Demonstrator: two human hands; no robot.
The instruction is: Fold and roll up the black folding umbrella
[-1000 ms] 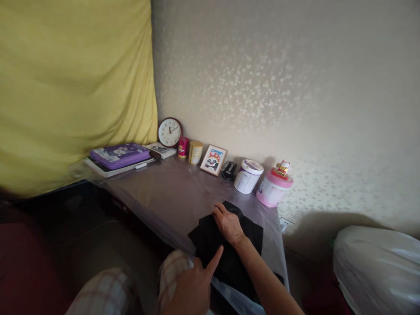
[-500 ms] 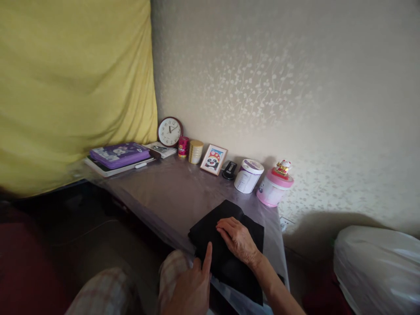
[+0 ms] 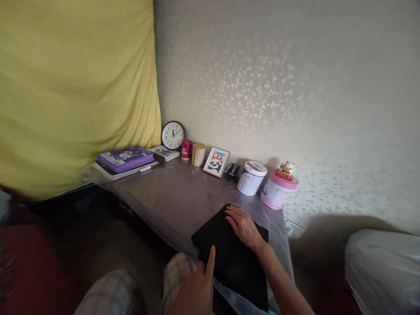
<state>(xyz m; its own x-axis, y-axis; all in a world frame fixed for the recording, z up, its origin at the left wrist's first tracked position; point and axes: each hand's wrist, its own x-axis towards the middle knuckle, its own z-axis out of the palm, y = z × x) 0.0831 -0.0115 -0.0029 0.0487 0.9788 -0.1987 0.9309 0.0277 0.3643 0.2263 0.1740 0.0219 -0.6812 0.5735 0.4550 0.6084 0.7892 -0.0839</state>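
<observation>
A folded black cloth [image 3: 243,267] lies near the right end of the table, its lower part reaching over the front edge. My right hand [image 3: 244,227] rests flat on its upper part, fingers extended and close together. At the near left edge of the cloth is my left hand [image 3: 197,284]. One of its digits points up over the cloth, while the others are bent and mostly hidden, seemingly holding that edge. What lies beneath the cloth does not show.
Along the wall stand a clock [image 3: 173,135], a pink can [image 3: 186,150], a panda picture frame [image 3: 216,162], a white tub [image 3: 252,178] and a pink tub [image 3: 278,190] topped by a figurine. A purple case [image 3: 126,159] lies at left. A plastic-wrapped bundle [image 3: 383,267] is at right.
My right hand has slid forward across the cloth, toward its far edge, and its fingers now lie flatter. My left hand stays at the near edge. The view has shifted slightly.
</observation>
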